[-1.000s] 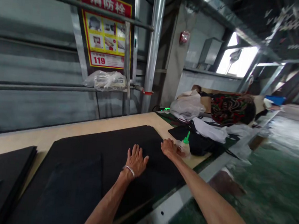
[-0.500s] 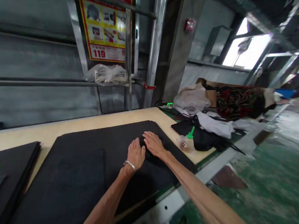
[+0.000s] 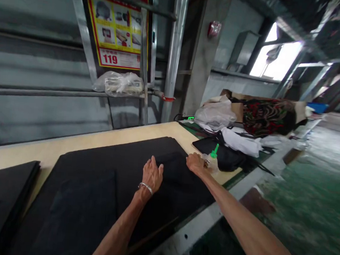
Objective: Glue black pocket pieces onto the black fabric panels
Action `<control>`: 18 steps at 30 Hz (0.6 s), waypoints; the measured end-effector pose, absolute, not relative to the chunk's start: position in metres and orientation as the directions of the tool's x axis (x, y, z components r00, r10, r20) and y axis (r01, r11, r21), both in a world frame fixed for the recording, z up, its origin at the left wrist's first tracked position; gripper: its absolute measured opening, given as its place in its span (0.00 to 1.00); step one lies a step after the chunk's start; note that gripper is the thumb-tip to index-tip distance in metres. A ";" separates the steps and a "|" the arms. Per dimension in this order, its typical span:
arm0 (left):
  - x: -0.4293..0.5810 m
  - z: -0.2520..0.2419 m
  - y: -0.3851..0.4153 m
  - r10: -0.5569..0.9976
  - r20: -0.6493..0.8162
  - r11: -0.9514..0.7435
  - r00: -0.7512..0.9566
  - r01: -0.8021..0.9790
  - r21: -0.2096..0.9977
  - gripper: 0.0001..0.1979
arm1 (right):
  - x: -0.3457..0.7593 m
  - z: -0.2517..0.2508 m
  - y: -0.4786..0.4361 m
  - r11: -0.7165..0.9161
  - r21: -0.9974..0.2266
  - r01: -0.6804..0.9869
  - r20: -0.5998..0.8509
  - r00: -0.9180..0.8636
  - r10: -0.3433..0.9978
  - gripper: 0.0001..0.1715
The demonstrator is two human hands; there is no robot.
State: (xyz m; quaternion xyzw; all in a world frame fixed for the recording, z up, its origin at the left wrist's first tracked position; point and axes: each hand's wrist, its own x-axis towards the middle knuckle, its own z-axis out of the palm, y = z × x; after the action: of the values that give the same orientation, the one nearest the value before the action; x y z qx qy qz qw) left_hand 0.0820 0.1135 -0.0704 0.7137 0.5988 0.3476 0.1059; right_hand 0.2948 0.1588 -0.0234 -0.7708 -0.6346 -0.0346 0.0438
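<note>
Head view: left hand point(image 3: 152, 176) flat on the black foam sheet point(image 3: 99, 185), fingers point(image 3: 154, 162) spread, not pinching. Right hand point(image 3: 195, 164) at the sheet's right edge, fingers point(image 3: 190, 158) pressed together, nothing pinched that I can see. Squeeze bottle point(image 3: 213, 163), green nozzle, sits at the hand's 3 o'clock, very close; contact can't be told. Sheet lies on the pale wooden counter point(image 3: 66, 150), near its front edge. Sheet stack point(image 3: 0, 196) at the sheet's 8 o'clock; black bag point(image 3: 225, 158) at 1 o'clock.

Risks: a sideways right-hand move could tip the bottle, and any spill could foul the sheet. Uneven hand pressure could shift the sheet toward the front edge.
</note>
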 end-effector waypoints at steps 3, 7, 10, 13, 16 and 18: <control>0.080 -0.069 0.114 0.934 0.358 -0.242 -0.010 0.720 0.651 0.32 | 0.298 -0.026 0.158 -0.193 -0.013 0.981 0.102 0.193 0.976 0.21; 0.077 -0.065 0.112 0.947 0.321 -0.227 -0.030 0.645 0.730 0.31 | 0.296 -0.023 0.159 -0.192 -0.011 0.981 0.081 0.192 0.978 0.19; 0.076 -0.062 0.111 0.949 0.314 -0.231 -0.030 0.610 0.758 0.31 | 0.297 -0.020 0.159 -0.188 -0.021 0.982 0.068 0.189 0.980 0.18; 0.075 -0.061 0.110 0.955 0.296 -0.225 -0.033 0.571 0.789 0.29 | 0.299 -0.016 0.163 -0.197 -0.046 0.979 0.045 0.199 0.979 0.19; 0.074 -0.062 0.111 0.951 0.306 -0.235 -0.046 0.537 0.810 0.29 | 0.302 -0.009 0.171 -0.225 -0.084 0.971 0.026 0.227 0.973 0.22; 0.074 -0.062 0.111 0.949 0.310 -0.238 -0.052 0.525 0.817 0.29 | 0.305 -0.003 0.173 -0.208 -0.110 0.972 0.032 0.213 0.977 0.23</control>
State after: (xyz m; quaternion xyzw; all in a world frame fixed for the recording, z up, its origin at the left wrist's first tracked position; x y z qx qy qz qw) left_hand 0.0738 0.1111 -0.0620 0.6466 0.5701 0.4482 0.2368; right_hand 0.3051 0.1726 -0.0026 -0.7768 -0.6271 0.0221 0.0531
